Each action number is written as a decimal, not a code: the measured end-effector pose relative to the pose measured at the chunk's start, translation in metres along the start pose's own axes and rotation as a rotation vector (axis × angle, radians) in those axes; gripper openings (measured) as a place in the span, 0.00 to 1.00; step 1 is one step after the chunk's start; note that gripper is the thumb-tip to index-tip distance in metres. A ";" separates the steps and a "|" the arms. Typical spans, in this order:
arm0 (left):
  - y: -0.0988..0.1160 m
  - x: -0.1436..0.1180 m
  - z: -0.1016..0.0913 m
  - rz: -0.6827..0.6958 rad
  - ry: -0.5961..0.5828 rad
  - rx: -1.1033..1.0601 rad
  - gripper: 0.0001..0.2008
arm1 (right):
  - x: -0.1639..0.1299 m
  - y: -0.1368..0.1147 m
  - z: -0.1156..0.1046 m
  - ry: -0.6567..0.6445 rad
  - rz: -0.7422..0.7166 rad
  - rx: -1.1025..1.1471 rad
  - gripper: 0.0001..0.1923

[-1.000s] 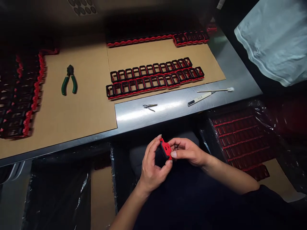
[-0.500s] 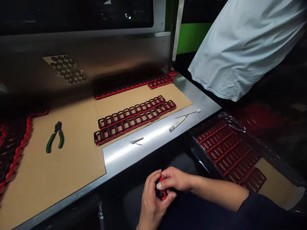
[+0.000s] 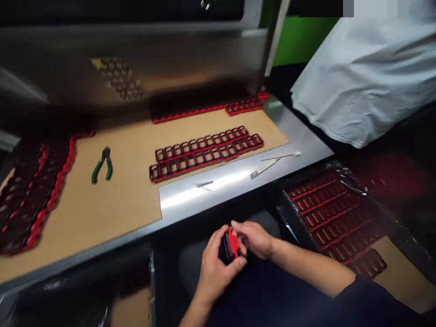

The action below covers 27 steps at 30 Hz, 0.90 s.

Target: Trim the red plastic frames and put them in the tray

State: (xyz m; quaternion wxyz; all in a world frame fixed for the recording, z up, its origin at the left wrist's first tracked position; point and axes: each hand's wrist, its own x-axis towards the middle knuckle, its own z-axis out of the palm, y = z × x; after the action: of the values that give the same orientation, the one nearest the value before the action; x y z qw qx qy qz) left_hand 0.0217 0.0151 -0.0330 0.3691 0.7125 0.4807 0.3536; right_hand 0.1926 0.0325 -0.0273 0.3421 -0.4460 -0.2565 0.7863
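Observation:
Over my lap, my left hand [image 3: 216, 261] grips a small red and black plastic part [image 3: 233, 244] between its thumb and fingers. The part is tilted, and its red side faces my right hand [image 3: 256, 238]. My right thumb is at the part's upper edge while the curled fingers touch its right side; the exact contact is partly hidden. On the table beyond, two rows of similar black and red rectangular frames [image 3: 206, 156] stand on brown cardboard [image 3: 129, 200]. Green-handled pliers [image 3: 102, 165] lie to their left.
A small metal tool [image 3: 205, 185] and a pale pointed tool [image 3: 266, 168] lie on the metal table edge [image 3: 184, 202]. More frames fill a plastic-lined box [image 3: 386, 243] at right and cover the left cardboard [image 3: 44, 195]. A person in a light shirt [image 3: 368, 77] stands at the right.
The part has turned so more of its red side shows. My right hand has shifted slightly, its thumb moving to the part's upper edge. The head view has shifted left and down.

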 end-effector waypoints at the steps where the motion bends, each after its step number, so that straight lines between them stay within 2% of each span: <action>1: 0.006 0.000 -0.002 -0.046 0.020 -0.037 0.40 | -0.005 -0.002 -0.001 -0.007 0.012 0.052 0.35; 4: 0.017 -0.001 -0.008 -0.152 0.089 -0.136 0.44 | -0.018 -0.012 -0.004 -0.083 0.028 0.102 0.25; 7: 0.021 -0.006 -0.011 -0.174 0.098 -0.162 0.46 | -0.028 -0.018 -0.006 -0.183 0.073 0.103 0.22; 10: 0.021 -0.010 -0.011 -0.142 0.084 -0.117 0.44 | -0.033 -0.019 -0.003 -0.223 0.089 0.067 0.19; 14: 0.020 -0.009 -0.012 -0.019 0.043 -0.040 0.43 | -0.032 -0.020 0.000 -0.217 0.093 0.026 0.17; 17: 0.018 -0.006 -0.013 0.053 0.013 -0.023 0.43 | -0.031 -0.022 -0.001 -0.230 0.094 0.015 0.16; 21: 0.016 -0.007 -0.013 0.061 -0.022 -0.017 0.45 | -0.029 -0.021 0.000 -0.236 0.085 0.005 0.17; 27: 0.013 -0.012 -0.013 0.045 -0.028 -0.045 0.46 | -0.026 -0.017 0.001 -0.185 0.132 0.067 0.28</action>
State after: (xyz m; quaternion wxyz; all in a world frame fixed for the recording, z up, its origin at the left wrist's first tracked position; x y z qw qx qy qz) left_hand 0.0123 0.0025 -0.0168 0.3836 0.7196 0.4512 0.3626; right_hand 0.2060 0.0233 -0.0013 0.2793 -0.3757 -0.2309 0.8530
